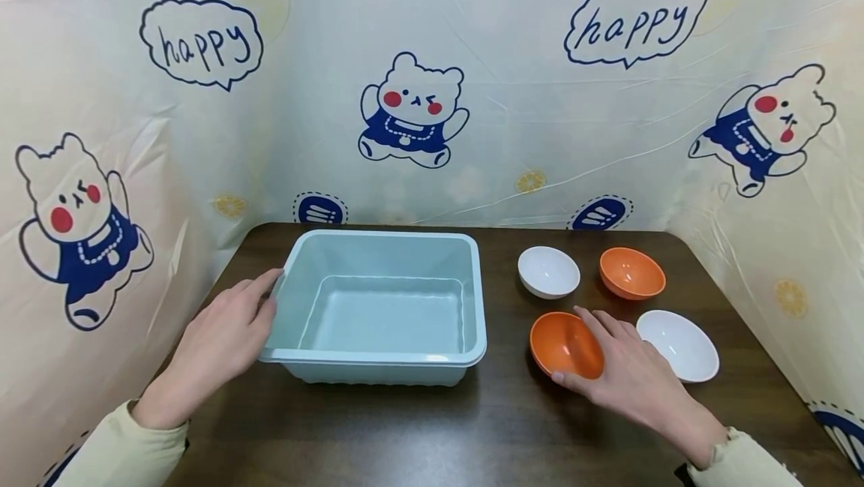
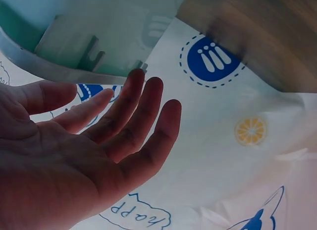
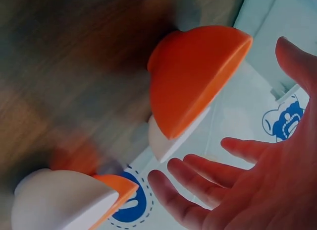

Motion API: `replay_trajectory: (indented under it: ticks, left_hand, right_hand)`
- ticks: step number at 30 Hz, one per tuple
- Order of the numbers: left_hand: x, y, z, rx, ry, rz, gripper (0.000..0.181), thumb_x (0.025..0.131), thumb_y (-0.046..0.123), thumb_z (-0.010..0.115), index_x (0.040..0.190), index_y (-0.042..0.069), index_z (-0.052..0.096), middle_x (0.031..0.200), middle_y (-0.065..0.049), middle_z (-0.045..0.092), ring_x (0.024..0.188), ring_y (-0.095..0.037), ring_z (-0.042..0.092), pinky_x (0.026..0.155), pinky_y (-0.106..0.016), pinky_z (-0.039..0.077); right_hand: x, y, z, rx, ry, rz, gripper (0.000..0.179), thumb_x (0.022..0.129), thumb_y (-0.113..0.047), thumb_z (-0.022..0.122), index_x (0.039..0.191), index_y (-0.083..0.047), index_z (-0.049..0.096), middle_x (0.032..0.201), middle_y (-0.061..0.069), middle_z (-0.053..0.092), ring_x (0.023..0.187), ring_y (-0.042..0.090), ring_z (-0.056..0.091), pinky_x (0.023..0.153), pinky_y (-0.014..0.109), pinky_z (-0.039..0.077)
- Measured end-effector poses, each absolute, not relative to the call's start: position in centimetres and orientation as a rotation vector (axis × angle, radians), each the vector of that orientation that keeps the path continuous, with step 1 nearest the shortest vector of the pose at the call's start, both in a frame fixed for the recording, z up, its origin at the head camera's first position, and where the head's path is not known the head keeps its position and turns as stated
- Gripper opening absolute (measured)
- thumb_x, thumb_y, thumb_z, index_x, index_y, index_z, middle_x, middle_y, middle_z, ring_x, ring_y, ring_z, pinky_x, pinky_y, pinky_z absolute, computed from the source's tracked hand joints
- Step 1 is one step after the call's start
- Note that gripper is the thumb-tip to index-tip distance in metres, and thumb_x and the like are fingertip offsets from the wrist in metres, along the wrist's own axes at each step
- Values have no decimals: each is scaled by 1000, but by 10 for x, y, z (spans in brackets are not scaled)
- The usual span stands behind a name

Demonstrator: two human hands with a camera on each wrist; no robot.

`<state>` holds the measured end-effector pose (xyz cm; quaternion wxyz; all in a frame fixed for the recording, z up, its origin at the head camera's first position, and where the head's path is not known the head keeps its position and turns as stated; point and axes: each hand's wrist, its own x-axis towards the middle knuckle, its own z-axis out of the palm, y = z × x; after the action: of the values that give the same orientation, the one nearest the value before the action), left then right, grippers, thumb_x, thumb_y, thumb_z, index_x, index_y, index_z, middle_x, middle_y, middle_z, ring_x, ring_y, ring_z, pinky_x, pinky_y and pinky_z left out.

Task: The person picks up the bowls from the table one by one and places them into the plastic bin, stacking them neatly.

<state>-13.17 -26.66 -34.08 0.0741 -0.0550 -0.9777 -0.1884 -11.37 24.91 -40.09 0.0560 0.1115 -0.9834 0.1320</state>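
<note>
Beside the left edge of a pale blue plastic basin [image 1: 388,357] is my left hand [image 1: 226,329]. Its fingers, loosely bent in the left wrist view, lie at the rim without closing round it. My right hand [image 1: 631,367] spreads over the right side of the nearer orange bowl [image 1: 560,344], thumb at the near edge and fingers at the far side. From the right wrist view, a gap shows between that hand [image 3: 247,185] and the orange bowl [image 3: 193,81], which sits upright on the table.
A white bowl [image 1: 549,273] and another orange bowl [image 1: 632,274] stand behind. A second white bowl [image 1: 678,347] is right of my right hand. The dark wooden table [image 1: 378,434] is enclosed by a printed curtain [image 1: 499,134] at the back and sides.
</note>
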Motion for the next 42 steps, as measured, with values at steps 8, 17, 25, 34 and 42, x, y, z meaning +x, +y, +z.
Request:
replay_trajectory:
  ticks: [8, 17, 25, 34, 42]
  left_hand:
    - [-131, -276, -343, -180, -2960, -736, 46, 109, 13, 45, 153, -2, 49, 143, -29, 57, 121, -44, 59, 97, -68, 47]
    - [-133, -281, -343, -228, -2898, -882, 46, 108, 6, 45, 153, -1, 50, 140, -26, 61, 117, -40, 62, 97, -66, 48]
    - [-133, -279, -349, -232, -2877, -961, 46, 110, 7, 43, 155, -1, 47, 145, -29, 56, 119, -43, 61, 96, -64, 49]
    - [-135, -287, -358, -169, -2852, -1124, 46, 112, 12, 44, 156, 2, 47, 141, -29, 59, 119, -40, 61, 89, -35, 53]
    - [-134, -288, -360, -150, -2834, -1245, 47, 112, 12, 44, 157, 0, 44, 143, -30, 57, 122, -42, 61, 81, -17, 49]
  right_hand:
    - [-111, 249, -407, 385, -2976, 433, 105, 75, -73, 83, 152, -8, 53, 143, 23, 58, 121, 44, 59, 86, 61, 55]
    - [-113, 251, -412, 397, -2975, 443, 103, 76, -69, 84, 152, -6, 52, 144, 24, 57, 122, 45, 59, 91, 62, 53]
    - [-112, 254, -415, 380, -3003, 441, 106, 73, -72, 85, 150, -5, 54, 144, 25, 57, 119, 45, 60, 86, 62, 55]
    - [-113, 257, -418, 400, -3001, 447, 104, 74, -71, 85, 149, -5, 55, 144, 24, 58, 120, 44, 60, 89, 62, 55]
    - [-115, 262, -420, 408, -3045, 458, 107, 73, -73, 84, 152, -7, 53, 145, 24, 58, 119, 46, 61, 90, 64, 54]
